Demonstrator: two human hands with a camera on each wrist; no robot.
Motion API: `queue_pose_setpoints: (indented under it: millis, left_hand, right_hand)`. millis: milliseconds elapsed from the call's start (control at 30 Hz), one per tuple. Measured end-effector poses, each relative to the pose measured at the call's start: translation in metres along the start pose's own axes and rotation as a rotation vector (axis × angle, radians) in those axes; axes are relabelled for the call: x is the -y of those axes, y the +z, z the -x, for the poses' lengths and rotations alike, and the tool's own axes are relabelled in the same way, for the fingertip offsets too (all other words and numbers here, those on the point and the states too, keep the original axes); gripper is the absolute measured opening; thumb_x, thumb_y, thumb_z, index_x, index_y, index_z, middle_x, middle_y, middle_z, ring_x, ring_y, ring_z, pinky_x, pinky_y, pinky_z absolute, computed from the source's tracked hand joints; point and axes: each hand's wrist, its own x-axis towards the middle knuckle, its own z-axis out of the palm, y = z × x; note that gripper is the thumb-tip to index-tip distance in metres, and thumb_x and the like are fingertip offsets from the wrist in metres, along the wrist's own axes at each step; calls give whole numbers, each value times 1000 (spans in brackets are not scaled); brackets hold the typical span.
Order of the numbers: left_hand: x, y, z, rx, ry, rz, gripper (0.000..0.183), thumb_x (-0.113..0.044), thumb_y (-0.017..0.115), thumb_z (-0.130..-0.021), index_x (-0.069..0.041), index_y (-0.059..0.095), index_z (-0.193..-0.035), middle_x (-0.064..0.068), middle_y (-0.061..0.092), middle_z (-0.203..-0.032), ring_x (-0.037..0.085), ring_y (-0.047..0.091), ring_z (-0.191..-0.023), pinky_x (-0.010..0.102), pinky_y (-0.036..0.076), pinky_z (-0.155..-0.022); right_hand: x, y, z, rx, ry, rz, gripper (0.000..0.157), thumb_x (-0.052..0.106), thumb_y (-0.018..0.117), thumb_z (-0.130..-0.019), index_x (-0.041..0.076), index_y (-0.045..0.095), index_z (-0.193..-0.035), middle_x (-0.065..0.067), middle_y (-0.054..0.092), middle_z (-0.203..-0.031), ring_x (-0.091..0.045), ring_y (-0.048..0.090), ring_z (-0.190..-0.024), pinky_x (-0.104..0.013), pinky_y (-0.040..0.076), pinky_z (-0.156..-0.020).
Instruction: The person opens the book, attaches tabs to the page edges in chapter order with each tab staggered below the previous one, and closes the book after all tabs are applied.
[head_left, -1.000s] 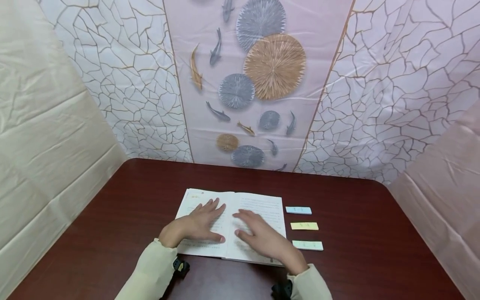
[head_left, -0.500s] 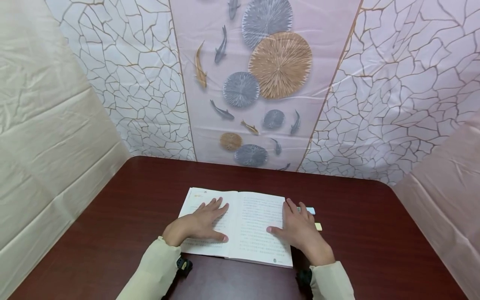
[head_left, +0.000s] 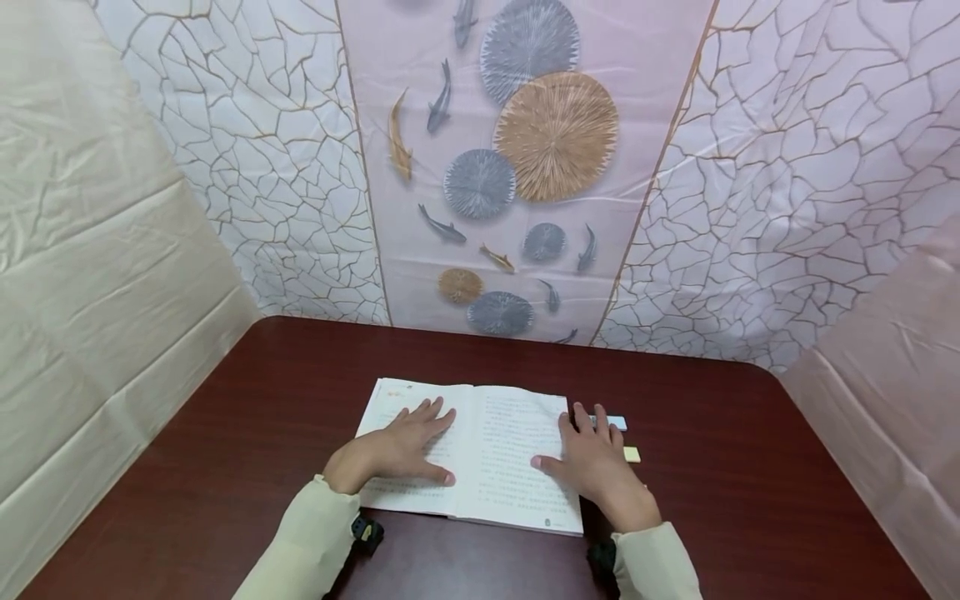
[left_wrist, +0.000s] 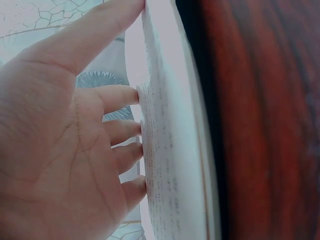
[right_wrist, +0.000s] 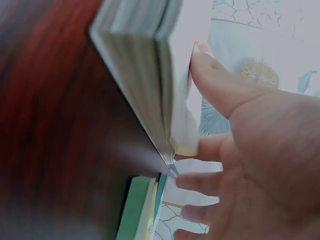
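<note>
A pale cloth [head_left: 112, 292] hangs down at the far left, and next to it is the shiny dark red table [head_left: 225, 458]. A cream sleeve [head_left: 303, 533] comes in from the near side, with a black gadget [head_left: 367, 533] at the wrist. Out of it comes the left hand [head_left: 401, 448], its fingers spread wide on the left page. From close by, I see the four fingertips touching the paper and the palm lifted up off it. The book [head_left: 517, 467] lies spread flat on the table, in front of the person, with a page full of tiny print on each side. Behind it hangs a cloth with fish and big round shapes [head_left: 558, 137]. The right hand [head_left: 596, 462] is at the book's right edge, with its fingers wide apart. Its thumb is on the right page, and the other fingers reach past the edge. By the pointing finger there is a small yellow patch [right_wrist: 186, 150], but I cannot tell what it is. Beside the book, partly under that hand, are a blue pad [head_left: 617, 422], a yellow pad [head_left: 632, 454] and a green pad [right_wrist: 134, 210]. A pinkish cloth [head_left: 900, 358] hangs at the far right.
</note>
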Motion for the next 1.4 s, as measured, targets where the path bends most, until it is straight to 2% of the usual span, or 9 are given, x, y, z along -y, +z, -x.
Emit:
queue_pose_setpoints:
  millis: [167,300,500,633,867,1033,1133,1267,1400]
  left_hand:
    - [3,2,0,-6,-16,9,102,-57,75,-81,-12,25,-158,13,8,-166,31,3,-153,53,6,-121]
    - [3,2,-1,-7,-6,5,102,-57,74,-81,-11,25,-158,14,8,-166,32,3,-153,54,6,-121]
    - [2,1,-2,-12,31,25,102,-55,76,-81,-17,24,-159,17,8,-165,34,3,-152,58,5,-119]
    - [2,1,-2,6,76,35,89,-54,74,-83,-31,30,-157,20,5,-165,37,-2,-152,63,2,-117]
    - [-1,2,-1,23,67,13,76,-49,71,-87,-38,36,-154,22,-1,-164,40,-6,-151,64,-1,-116]
    - [-4,5,-4,-18,70,-6,74,-39,76,-84,-38,43,-150,21,2,-165,43,-2,-151,68,4,-114]
    - [-6,6,-6,-87,109,-57,71,-38,78,-79,-32,52,-145,18,23,-158,39,22,-144,61,22,-111]
    - [-2,2,-6,-204,209,-89,62,-42,80,-74,-18,63,-129,8,50,-127,24,47,-112,44,41,-94]
    - [14,-5,1,-259,312,143,52,-31,76,-86,-7,59,-128,8,60,-124,18,56,-108,39,47,-93]
  right_hand:
    - [9,-2,1,-121,-25,-6,79,47,77,-84,-1,52,-140,-28,48,-137,-45,41,-128,-59,38,-100]
    - [18,-13,5,-141,38,-149,84,38,78,-86,-3,39,-148,-26,60,-128,-38,62,-109,-50,52,-84]
    - [21,-30,12,-243,57,-487,85,32,65,-97,-3,15,-155,-23,64,-117,-27,66,-83,-44,52,-74]
    - [19,-30,9,-293,67,-713,72,29,55,-102,1,17,-156,-18,66,-115,-24,64,-92,-40,49,-82]
    - [25,-24,5,-83,65,-1348,35,12,29,-108,2,42,-139,-16,53,-126,-19,62,-94,-32,54,-71]
    - [40,-6,6,23,-97,-1187,30,13,43,-107,1,52,-133,-17,58,-119,-22,63,-98,-37,56,-77]
    - [54,6,8,-3,-197,-1040,36,22,52,-105,6,51,-136,-16,56,-128,-29,62,-111,-41,55,-87]
    - [70,19,11,-39,-319,-858,46,28,57,-102,13,45,-144,-14,47,-143,-36,53,-126,-47,51,-95]
    - [79,28,14,-34,-415,-657,51,29,56,-102,13,42,-149,-15,39,-151,-35,42,-136,-53,42,-104]
